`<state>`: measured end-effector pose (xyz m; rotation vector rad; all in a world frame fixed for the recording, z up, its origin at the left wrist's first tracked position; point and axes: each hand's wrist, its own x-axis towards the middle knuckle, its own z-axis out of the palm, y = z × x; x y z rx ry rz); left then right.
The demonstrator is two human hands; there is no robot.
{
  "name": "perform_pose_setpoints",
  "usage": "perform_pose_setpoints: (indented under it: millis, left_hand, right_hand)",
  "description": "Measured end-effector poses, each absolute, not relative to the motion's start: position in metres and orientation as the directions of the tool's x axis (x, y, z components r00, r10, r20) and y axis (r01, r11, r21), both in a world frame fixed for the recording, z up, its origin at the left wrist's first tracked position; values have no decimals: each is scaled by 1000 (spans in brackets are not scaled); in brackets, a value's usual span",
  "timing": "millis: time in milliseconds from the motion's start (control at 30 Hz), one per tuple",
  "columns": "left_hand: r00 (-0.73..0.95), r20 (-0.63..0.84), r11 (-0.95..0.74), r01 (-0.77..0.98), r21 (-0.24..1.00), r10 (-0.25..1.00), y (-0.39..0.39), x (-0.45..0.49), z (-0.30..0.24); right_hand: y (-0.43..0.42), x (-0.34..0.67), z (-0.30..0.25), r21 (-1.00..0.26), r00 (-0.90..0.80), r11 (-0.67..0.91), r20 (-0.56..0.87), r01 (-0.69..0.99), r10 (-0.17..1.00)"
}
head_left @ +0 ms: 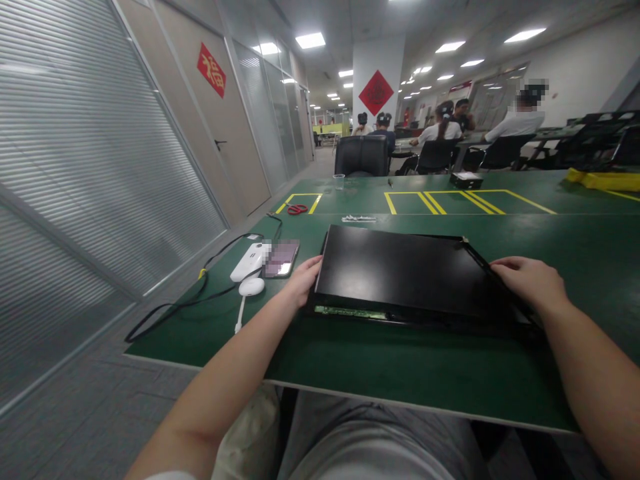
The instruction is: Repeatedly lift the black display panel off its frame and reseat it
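A black flat display panel (400, 270) lies on the green table (380, 360) in front of me, resting in a dark frame. A green circuit strip (350, 311) shows along its near edge. My left hand (301, 280) grips the panel's left edge, fingers curled round it. My right hand (530, 281) holds the right edge, fingers bent over the frame.
Left of the panel lie a phone (281, 259), a white charger block (247, 261), a white puck (251, 287) and a black cable (200, 283). Further back: red scissors (297, 209), small metal tools (358, 218), a plastic cup (339, 181), a black box (466, 179). Seated people work beyond.
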<state>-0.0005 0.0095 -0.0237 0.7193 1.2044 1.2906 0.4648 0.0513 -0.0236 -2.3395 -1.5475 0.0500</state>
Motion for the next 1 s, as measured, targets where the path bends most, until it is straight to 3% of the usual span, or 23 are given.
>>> perform_pose_setpoints:
  millis: [200,367,500,700,1000]
  left_hand:
    - [-131,-183,139,-288,948,974,7,1,-22]
    - [-80,-215,180,-316,932,973,6,1,-15]
    - [-138,-230,166,-366,916,963,7,1,-17]
    - [-64,-106,93,-175,980,992,2,1,-24]
    - [-62,-96,87,-135,987,993,1,1,-25]
  right_hand:
    - [49,464,-21,-296,413,-361,135,884,900]
    - [48,460,-17,-313,419,-362,139,878,897]
    - [47,458,-16,-318,437,-382,123,868,891]
    - [47,458,-16,-309,432,-380,121,872,894]
    - [50,461,-21,-321,413,-350,152,880,898]
